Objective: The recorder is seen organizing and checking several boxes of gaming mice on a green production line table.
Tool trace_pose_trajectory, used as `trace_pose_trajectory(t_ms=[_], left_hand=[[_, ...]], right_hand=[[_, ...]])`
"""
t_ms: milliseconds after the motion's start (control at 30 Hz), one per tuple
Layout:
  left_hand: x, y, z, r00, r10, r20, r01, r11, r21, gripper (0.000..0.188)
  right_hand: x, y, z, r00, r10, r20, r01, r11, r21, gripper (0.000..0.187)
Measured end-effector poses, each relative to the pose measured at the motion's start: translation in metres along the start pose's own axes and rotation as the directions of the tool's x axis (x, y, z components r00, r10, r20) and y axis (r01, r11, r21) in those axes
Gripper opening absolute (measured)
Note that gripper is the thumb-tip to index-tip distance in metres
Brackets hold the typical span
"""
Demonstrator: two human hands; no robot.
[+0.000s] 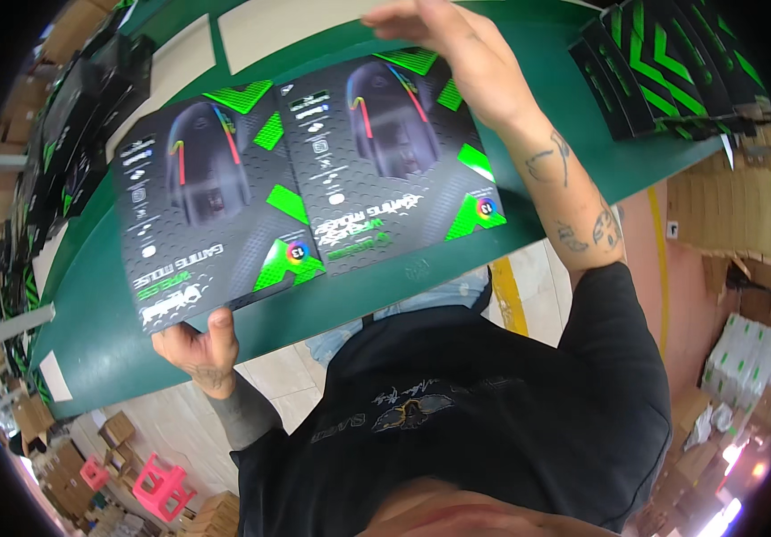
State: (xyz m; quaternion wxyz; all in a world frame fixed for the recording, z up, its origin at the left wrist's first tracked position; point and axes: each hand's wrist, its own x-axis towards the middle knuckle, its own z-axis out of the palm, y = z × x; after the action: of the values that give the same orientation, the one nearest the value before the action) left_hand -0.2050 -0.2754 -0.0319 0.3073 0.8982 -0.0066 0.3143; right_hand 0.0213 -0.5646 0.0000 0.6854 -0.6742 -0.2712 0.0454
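Two flat printed carton sleeves lie side by side near the green worktop's front edge. My left hand pinches their near corner; my right hand, fingers spread, presses the far edge. Step: squaring the pair. Next move needs a firm, even grip.

Sheets, 12 o'clock of the left hand: printed card, glossy, catching light. Table: green, smooth, matt. Boxes at 2 o'clock: glossy card. Stool at 7 o'clock: pink plastic, shining faintly. Shirt: black matt cloth.
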Motion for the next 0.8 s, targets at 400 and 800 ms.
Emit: trace_pose_trajectory(t_ms=[400, 800], left_hand=[[0.035, 0.085, 0.061, 0.908, 0.106, 0.405, -0.150, 0.985, 0.080, 0.078], [0.022, 0.065, 0.068, 0.925, 0.027, 0.378, 0.092, 0.951, -0.294, 0.095]], right_hand=[[0.002, 0.003, -0.012, 0.946, 0.325, -0.005, -0.226, 0.644, -0.731, 0.054], [-0.004, 0.031, -0.010, 0.963, 0.203, -0.179, -0.228, 0.964, -0.133, 0.047]])
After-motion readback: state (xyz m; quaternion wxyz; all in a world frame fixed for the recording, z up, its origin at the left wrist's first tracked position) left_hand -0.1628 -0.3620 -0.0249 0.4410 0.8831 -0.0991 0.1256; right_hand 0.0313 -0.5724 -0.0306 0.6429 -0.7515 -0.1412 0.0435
